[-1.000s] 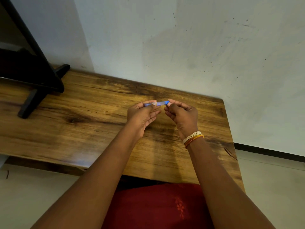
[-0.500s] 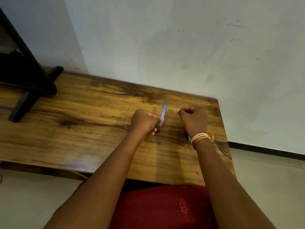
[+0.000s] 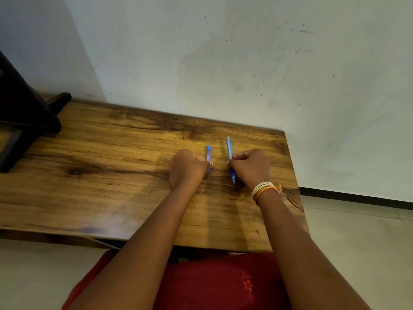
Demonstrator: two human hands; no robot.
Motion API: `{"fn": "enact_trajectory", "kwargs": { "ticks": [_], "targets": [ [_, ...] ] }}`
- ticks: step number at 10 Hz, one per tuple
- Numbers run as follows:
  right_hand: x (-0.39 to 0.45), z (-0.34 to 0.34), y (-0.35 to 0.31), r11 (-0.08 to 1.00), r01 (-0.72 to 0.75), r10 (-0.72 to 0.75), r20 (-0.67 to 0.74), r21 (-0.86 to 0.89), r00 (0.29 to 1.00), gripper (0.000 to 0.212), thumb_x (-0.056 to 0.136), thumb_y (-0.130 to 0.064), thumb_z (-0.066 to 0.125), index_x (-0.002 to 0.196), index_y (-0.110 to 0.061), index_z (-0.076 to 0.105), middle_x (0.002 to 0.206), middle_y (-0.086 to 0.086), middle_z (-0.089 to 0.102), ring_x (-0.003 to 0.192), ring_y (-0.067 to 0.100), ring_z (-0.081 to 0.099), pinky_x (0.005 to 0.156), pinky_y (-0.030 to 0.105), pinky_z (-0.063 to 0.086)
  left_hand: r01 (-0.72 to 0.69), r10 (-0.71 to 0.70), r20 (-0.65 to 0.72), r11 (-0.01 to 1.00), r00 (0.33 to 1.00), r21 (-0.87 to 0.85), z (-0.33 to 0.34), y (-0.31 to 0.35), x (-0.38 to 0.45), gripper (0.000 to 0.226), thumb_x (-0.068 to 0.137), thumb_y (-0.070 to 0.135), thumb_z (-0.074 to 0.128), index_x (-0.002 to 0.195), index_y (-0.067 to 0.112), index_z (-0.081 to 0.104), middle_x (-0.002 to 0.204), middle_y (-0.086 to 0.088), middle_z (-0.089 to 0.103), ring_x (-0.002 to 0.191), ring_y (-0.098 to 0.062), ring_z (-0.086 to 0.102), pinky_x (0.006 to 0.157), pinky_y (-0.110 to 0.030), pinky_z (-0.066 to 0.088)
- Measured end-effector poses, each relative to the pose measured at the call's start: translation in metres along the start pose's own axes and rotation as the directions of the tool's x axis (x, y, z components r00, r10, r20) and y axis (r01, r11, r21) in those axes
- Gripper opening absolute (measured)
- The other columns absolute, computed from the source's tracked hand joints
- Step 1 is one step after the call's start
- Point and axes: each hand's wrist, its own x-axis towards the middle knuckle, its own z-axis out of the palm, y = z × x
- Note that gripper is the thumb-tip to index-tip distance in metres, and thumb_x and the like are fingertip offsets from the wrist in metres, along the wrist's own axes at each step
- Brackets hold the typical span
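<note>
Two blue parts of a pen are apart on the wooden table [image 3: 111, 175]. My left hand [image 3: 186, 167] pinches the short blue pen cap [image 3: 209, 155], which points away from me. The longer blue pen body [image 3: 229, 151] is gripped by my right hand [image 3: 251, 167], its lower end showing below the fingers near the table top. Both hands rest low over the table, fingers curled, a few centimetres apart. Bangles circle my right wrist.
A black stand [image 3: 24, 121] with a foot sits on the table's far left. A pale wall runs behind the table. The table's right edge lies just beyond my right hand, with tiled floor [image 3: 357, 242] below. Red cloth covers my lap.
The pen was held joined between both hands above the table. Now it is in two parts, and both hands have come down to the table, with the pen body now visible in my right hand.
</note>
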Motion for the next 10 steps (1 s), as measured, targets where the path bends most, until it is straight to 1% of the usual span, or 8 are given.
{"fn": "enact_trajectory", "kwargs": {
  "ticks": [1,3,4,5,6,7,9,10],
  "targets": [
    [-0.004,0.014,-0.003,1.0,0.016,-0.016,0.007,0.0,1.0,0.01,0.073,-0.016,0.072,0.083,-0.019,0.074,0.082,0.0,0.072,0.08,0.017,0.069,0.074,0.033,0.057,0.001,0.003,-0.058,0.998,0.998,0.068,0.001,-0.002,0.001,0.023,0.069,0.034,0.079,0.062,0.015,0.069,0.064,0.001,0.067,0.062,-0.016,0.064,0.049,-0.022,0.038],
    [-0.006,0.024,-0.007,0.999,0.036,-0.036,-0.016,-0.003,0.999,0.011,0.074,-0.016,0.071,0.085,-0.016,0.074,0.084,0.0,0.072,0.078,0.013,0.065,0.063,0.019,0.047,-0.137,0.148,-0.074,0.981,0.986,0.14,-0.001,-0.008,0.0,0.018,0.075,0.029,0.074,0.061,0.018,0.069,0.065,0.003,0.067,0.066,-0.014,0.065,0.06,-0.031,0.054],
    [-0.003,0.024,-0.005,1.0,0.011,-0.011,0.002,0.017,1.0,0.009,0.078,-0.024,0.071,0.083,-0.018,0.074,0.077,-0.004,0.068,0.071,0.009,0.061,0.055,0.019,0.043,-0.298,0.32,-0.122,0.939,0.939,0.169,-0.006,-0.008,-0.001,0.006,0.082,0.024,0.069,0.076,0.021,0.071,0.081,0.002,0.07,0.077,-0.015,0.064,0.065,-0.032,0.055],
    [0.005,0.022,-0.003,0.998,-0.03,0.029,0.027,0.049,0.999,0.012,0.084,-0.026,0.067,0.077,-0.017,0.069,0.072,-0.003,0.064,0.068,0.012,0.059,0.053,0.022,0.04,-0.378,0.418,-0.099,0.883,0.903,0.279,-0.012,-0.013,0.007,0.027,0.085,0.021,0.068,0.111,0.017,0.068,0.112,-0.004,0.068,0.102,-0.021,0.061,0.08,-0.032,0.049],
    [0.011,0.016,-0.001,0.988,-0.106,0.097,0.08,0.11,0.992,0.012,0.087,-0.014,0.061,0.08,-0.008,0.069,0.088,0.011,0.07,0.087,0.028,0.065,0.078,0.037,0.055,-0.409,0.363,0.191,0.767,0.912,0.495,-0.019,-0.023,0.019,0.059,0.091,0.028,0.059,0.144,0.017,0.036,0.154,-0.007,0.032,0.141,-0.026,0.027,0.11,-0.039,0.029],
    [0.007,0.014,0.0,0.988,-0.097,0.085,0.099,0.119,0.991,0.019,0.085,-0.003,0.057,0.093,-0.007,0.073,0.101,0.011,0.071,0.095,0.025,0.065,0.092,0.04,0.053,-0.449,0.313,0.332,0.726,0.89,0.521,-0.02,-0.032,0.025,0.066,0.097,0.033,0.047,0.152,0.02,0.012,0.162,-0.003,-0.001,0.148,-0.023,-0.001,0.117,-0.042,0.009],
    [0.006,0.017,-0.002,0.994,-0.063,0.051,0.132,0.092,0.99,0.02,0.083,-0.005,0.062,0.101,-0.009,0.07,0.104,0.008,0.069,0.089,0.018,0.059,0.077,0.025,0.047,-0.458,0.318,0.329,0.627,0.889,0.631,-0.015,-0.037,0.022,0.064,0.1,0.041,0.031,0.152,0.022,-0.001,0.161,-0.003,-0.009,0.147,-0.022,-0.008,0.117,-0.042,0.005],
    [0.005,0.014,-0.002,0.997,-0.077,0.071,0.207,0.021,0.976,0.023,0.084,-0.006,0.06,0.105,-0.01,0.069,0.108,0.008,0.068,0.091,0.018,0.058,0.078,0.025,0.045,-0.464,0.319,0.339,0.563,0.885,0.684,-0.02,-0.035,0.014,0.063,0.1,0.042,0.028,0.152,0.02,-0.001,0.162,-0.004,-0.008,0.148,-0.023,-0.004,0.118,-0.043,0.011]
  ]
}}
